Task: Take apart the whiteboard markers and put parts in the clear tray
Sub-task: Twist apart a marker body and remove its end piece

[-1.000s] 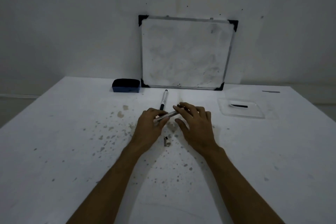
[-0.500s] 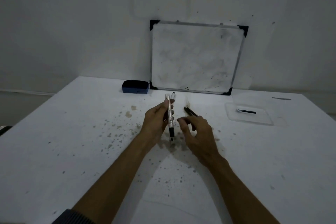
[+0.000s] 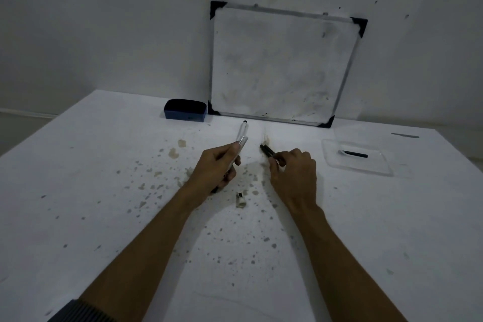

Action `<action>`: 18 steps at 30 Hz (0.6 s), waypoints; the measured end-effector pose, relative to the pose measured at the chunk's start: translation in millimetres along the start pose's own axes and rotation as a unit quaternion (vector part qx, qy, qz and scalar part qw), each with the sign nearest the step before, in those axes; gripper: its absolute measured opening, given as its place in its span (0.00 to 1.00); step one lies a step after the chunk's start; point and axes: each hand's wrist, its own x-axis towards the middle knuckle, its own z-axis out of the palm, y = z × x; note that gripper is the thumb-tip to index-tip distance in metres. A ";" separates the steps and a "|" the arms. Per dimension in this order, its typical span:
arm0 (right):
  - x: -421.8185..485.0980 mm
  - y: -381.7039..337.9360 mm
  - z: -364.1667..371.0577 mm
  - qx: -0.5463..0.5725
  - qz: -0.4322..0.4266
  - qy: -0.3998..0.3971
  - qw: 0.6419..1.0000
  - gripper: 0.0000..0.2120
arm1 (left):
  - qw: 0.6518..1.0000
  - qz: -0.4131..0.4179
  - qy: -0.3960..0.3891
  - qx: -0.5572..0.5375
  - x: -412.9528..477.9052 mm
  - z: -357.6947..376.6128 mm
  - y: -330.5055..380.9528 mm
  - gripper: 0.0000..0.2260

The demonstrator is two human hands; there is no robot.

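I saw the left hand (image 3: 218, 167) closed round a white marker barrel (image 3: 236, 155), tilted, upper end pointing away from me. Right hand (image 3: 294, 171) had its fingers (image 3: 277, 163) pinched on a thin black ink stick (image 3: 266, 150), its far end sticking out to the upper left. A small white cap (image 3: 240, 200) lay on the spotted worktop (image 3: 104, 191) btwn the wrists. Another marker (image 3: 243, 130) lay just beyond the left hand. Clear tray (image 3: 337, 162) sat well to the right w/ one black stick (image 3: 356, 153) in it. Whiteboard (image 3: 282, 65) & eraser (image 3: 185, 110) at the back.
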 end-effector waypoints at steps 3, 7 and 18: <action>-0.4 -0.9 1.3 -0.028 0.008 0.000 1.000 0.12 | 1.000 0.018 0.006 0.023 -5.3 6.9 2.6 0.19; -3.7 -4.0 2.4 -0.067 0.010 -0.025 0.997 0.11 | 0.999 0.030 -0.004 0.016 -12.1 12.4 6.3 0.12; -8.8 -1.2 -27.0 0.326 0.117 -0.080 0.935 0.08 | 0.986 0.127 0.042 0.099 -13.3 -7.2 -3.4 0.15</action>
